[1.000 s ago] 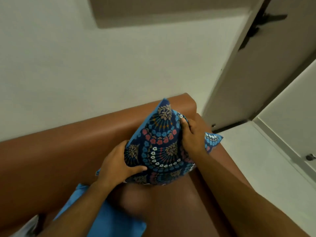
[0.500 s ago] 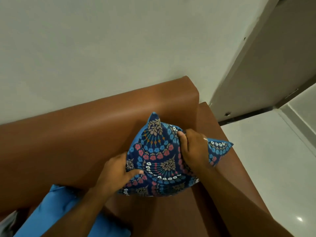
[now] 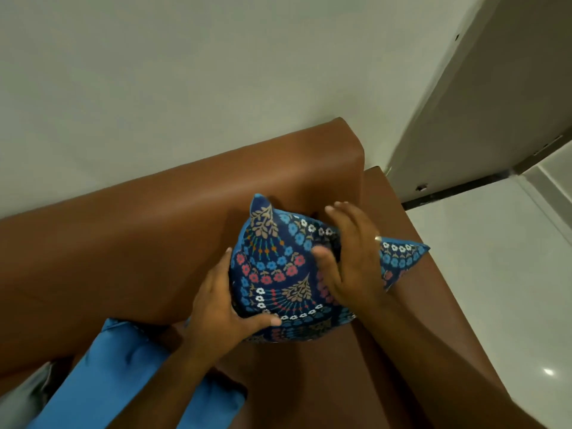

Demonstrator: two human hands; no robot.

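Note:
A dark blue cushion [image 3: 278, 267] with a red, white and blue flower print stands in the corner of a brown leather sofa [image 3: 154, 243], leaning on the backrest. My left hand [image 3: 223, 308] grips its lower left edge, thumb across the front. My right hand [image 3: 349, 258] lies over the cushion's upper right part with fingers straight and slightly spread; it looks blurred. Whether the right palm touches the fabric is unclear. The cushion's right corner [image 3: 405, 258] sticks out past my right wrist over the armrest.
A plain blue cushion [image 3: 123, 382] lies on the seat at lower left, partly under my left forearm. The sofa's armrest [image 3: 433, 305] runs along the right. White wall behind, a door frame [image 3: 433, 103] and glossy white floor [image 3: 495, 274] to the right.
My right hand has let go of the cushion's right edge and its fingers have straightened above it. The cushion has settled lower into the sofa corner. My left hand keeps its grip.

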